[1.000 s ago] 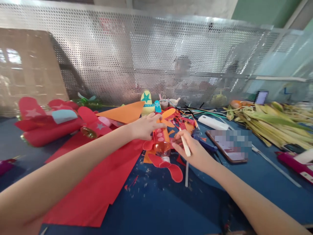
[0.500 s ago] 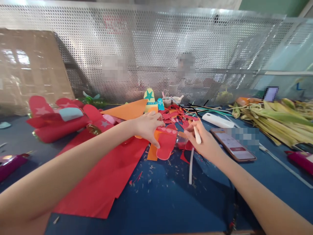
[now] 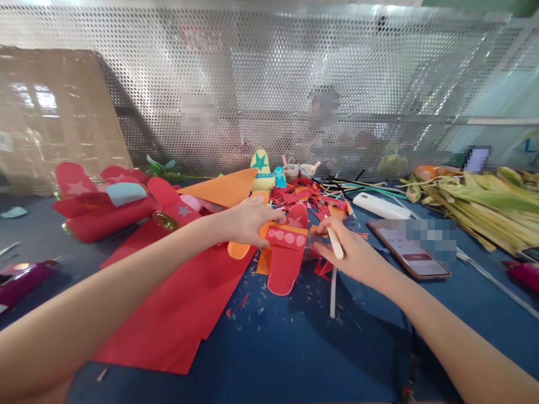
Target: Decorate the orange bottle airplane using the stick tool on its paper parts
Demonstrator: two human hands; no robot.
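My left hand (image 3: 251, 220) is closed on the left side of a red paper toy plane (image 3: 286, 269), which has a band of pink dots and a star on its far wing. My right hand (image 3: 351, 247) grips a slim white pen-like tool (image 3: 336, 241) close to the toy plane's right side; the tool's exact kind is unclear. Its fingertips are at a clear plastic part of the plane, mostly hidden. Below that hand a narrow white strip (image 3: 333, 294) extends toward me. An orange rounded piece (image 3: 238, 250) shows under my left hand.
Red paper sheets (image 3: 168, 314) lie under my left forearm. Another red plane (image 3: 109, 216) stands left, with a cardboard box (image 3: 59, 112) behind. Paper scraps (image 3: 303, 193) are heaped beyond my hands. A phone (image 3: 408, 249), a white case (image 3: 381, 206) and dried husks (image 3: 467, 207) lie right.
The toy plane has turned, so its far wing with the star and more of its near wing now show. My left hand has shifted slightly down and left; the right still holds the white tool.
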